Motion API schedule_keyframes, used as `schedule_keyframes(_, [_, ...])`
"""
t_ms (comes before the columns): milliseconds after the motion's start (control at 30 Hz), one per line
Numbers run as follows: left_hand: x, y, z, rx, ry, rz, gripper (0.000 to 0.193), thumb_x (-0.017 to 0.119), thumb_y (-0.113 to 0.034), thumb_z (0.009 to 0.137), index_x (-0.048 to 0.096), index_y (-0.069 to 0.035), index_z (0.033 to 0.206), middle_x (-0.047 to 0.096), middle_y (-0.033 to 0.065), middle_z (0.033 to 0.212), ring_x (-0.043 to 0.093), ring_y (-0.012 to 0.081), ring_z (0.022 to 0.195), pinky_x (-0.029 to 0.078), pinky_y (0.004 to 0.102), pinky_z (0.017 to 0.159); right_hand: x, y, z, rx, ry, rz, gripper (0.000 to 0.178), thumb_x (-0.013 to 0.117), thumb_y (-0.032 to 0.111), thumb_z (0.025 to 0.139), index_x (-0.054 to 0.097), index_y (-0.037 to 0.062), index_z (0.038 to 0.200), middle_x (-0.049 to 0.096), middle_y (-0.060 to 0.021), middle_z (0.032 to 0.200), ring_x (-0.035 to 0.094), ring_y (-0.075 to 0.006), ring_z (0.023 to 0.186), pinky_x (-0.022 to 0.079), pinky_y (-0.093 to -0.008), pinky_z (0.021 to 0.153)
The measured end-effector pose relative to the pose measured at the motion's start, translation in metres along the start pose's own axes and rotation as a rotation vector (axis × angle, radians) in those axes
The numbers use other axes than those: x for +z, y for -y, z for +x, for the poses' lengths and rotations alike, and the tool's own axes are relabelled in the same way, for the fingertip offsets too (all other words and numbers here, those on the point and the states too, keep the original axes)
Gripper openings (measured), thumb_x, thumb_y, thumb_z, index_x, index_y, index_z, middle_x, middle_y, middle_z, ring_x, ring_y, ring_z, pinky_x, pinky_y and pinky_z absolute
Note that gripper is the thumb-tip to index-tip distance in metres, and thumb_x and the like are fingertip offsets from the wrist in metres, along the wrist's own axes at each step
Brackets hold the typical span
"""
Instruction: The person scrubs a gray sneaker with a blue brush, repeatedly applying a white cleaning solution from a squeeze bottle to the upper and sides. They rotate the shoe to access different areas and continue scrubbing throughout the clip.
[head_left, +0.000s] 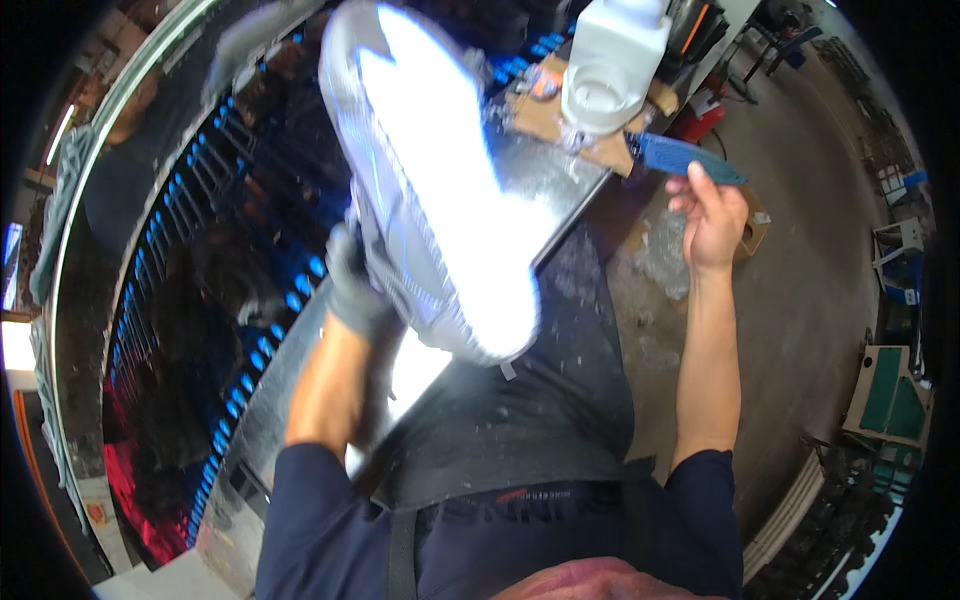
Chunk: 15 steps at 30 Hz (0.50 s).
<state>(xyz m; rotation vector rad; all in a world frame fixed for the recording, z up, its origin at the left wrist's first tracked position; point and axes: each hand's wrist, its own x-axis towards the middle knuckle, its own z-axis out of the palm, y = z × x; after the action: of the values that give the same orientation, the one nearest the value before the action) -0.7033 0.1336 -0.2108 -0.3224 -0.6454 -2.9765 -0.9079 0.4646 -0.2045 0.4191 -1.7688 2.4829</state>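
My left hand (358,285), in a grey glove, grips a grey sneaker (405,235) by its upper. The shoe is held up and tilted, with its sole toward me washed out by bright white glare. The gloved fingers are partly hidden behind it. Off to the right, my bare right hand (713,215) pinches a flat blue brush (690,158) between thumb and fingers. Its dark end, which looks like short bristles, points left toward a white plastic container (615,65) with a round opening. The brush and the shoe are apart.
The container stands on a stained piece of cardboard (540,115) at the end of a metal worktop (560,195). A dark machine with blue-lit slots (230,395) runs along the left. Clear plastic wrap (665,250) and a cardboard box (755,225) lie on the floor at right.
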Motion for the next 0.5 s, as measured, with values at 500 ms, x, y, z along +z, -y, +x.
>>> schedule_keyframes(500, [-0.032,-0.019,-0.005,-0.098,-0.375,0.394,0.077,0.066,-0.013,0.091,0.036,0.000,0.161,0.051,0.0211,0.157,0.055,0.0333,0.142,0.041,0.0455,0.123,0.059,-0.004,0.136,-0.190,0.211,-1.182,0.033,0.075,0.030,0.090,0.073,-0.0023,0.097,0.070,-0.0117,0.077,0.069,-0.0248,0.073,0.054,-0.0411,0.072])
